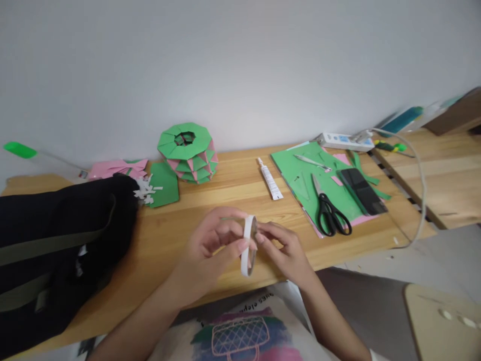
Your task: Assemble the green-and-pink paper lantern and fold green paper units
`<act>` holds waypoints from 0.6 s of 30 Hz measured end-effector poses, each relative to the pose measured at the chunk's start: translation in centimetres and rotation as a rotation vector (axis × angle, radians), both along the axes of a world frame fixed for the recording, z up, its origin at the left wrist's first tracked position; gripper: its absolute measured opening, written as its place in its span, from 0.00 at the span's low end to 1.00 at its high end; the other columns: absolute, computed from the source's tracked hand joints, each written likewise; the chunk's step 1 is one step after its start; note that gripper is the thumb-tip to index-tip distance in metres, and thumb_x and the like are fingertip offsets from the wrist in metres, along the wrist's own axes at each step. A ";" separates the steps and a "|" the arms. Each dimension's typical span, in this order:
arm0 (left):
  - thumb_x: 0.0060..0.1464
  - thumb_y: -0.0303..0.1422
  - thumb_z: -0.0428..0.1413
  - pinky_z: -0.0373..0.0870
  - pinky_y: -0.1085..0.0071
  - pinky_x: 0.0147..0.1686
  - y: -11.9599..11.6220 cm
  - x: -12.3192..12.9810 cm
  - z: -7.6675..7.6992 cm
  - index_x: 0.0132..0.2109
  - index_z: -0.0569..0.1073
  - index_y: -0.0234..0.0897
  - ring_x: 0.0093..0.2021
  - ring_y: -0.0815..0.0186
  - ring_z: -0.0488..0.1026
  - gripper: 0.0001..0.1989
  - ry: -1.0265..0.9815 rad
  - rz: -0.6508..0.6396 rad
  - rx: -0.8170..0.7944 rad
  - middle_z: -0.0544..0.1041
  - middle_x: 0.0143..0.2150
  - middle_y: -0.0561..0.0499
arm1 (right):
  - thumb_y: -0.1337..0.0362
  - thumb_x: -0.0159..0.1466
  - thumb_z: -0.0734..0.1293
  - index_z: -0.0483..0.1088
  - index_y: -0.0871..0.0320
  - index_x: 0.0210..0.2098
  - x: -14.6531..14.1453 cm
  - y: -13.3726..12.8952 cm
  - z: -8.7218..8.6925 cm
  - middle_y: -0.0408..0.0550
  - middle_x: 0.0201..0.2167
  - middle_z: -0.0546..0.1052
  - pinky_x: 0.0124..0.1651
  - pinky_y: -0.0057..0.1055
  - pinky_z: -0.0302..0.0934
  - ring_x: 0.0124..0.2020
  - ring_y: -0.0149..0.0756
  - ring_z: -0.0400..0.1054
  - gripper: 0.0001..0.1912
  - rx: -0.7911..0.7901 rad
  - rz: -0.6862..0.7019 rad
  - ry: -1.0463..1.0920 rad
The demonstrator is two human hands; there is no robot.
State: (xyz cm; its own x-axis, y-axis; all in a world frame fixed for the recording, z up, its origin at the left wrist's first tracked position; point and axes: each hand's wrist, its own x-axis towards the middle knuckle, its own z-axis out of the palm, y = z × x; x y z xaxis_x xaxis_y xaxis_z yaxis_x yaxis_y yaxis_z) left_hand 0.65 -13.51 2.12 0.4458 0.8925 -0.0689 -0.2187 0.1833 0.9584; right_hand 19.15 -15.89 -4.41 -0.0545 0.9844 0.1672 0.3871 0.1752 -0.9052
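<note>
A narrow roll of white tape is held up on edge over the front of the table. My left hand is closed on the roll from the left, thumb and fingers at its rim. My right hand is at the roll's right side, thumb and forefinger pinched together; whether they grip the roll or a bit of tape is too small to tell. Behind the hands lies a white glue tube. Black-handled scissors rest to the right on a green paper sheet.
A green and pink folded-paper lantern stands near the wall. At left are a black bag, white paper scraps and green card. On the right are a phone, a craft knife and a power strip with a cable.
</note>
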 end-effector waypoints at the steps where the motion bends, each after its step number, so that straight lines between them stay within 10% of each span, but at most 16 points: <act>1: 0.54 0.26 0.56 0.70 0.77 0.26 0.0 -0.2 0.2 0.46 0.66 0.42 0.25 0.73 0.74 0.12 0.011 -0.016 -0.002 0.79 0.30 0.57 | 0.59 0.64 0.62 0.75 0.57 0.41 1.2 0.1 -0.1 0.50 0.36 0.79 0.38 0.31 0.67 0.35 0.36 0.73 0.12 -0.015 -0.043 -0.041; 6: 0.53 0.31 0.58 0.72 0.73 0.34 1.1 -1.2 1.1 0.49 0.66 0.44 0.34 0.67 0.76 0.16 0.220 -0.014 0.081 0.77 0.33 0.55 | 0.53 0.59 0.62 0.74 0.65 0.39 10.6 0.5 -0.7 0.64 0.38 0.76 0.42 0.41 0.62 0.42 0.51 0.70 0.21 -0.154 -0.714 -0.715; 10: 0.54 0.32 0.56 0.70 0.73 0.32 2.8 -1.2 2.0 0.49 0.66 0.45 0.32 0.68 0.75 0.14 0.445 -0.059 0.217 0.74 0.30 0.57 | 0.56 0.54 0.65 0.74 0.62 0.32 14.6 0.7 -1.2 0.60 0.32 0.77 0.34 0.36 0.58 0.36 0.50 0.71 0.15 -0.438 -0.606 -0.846; 18: 0.55 0.31 0.55 0.69 0.74 0.30 4.8 -2.7 3.4 0.52 0.64 0.44 0.32 0.68 0.75 0.17 0.578 -0.079 0.305 0.74 0.33 0.56 | 0.52 0.46 0.65 0.68 0.56 0.17 15.4 1.7 -0.3 0.50 0.17 0.72 0.24 0.33 0.56 0.22 0.42 0.68 0.13 -0.430 -0.571 -0.485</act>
State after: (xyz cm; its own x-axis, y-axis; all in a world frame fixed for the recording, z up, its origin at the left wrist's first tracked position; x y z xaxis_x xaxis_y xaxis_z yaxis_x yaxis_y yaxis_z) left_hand -2.02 -8.73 5.54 0.4778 0.8760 -0.0659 0.3501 -0.1211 0.9288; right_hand 34.59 -14.22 -4.68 0.4988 0.8554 -0.1395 0.6725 -0.4835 -0.5604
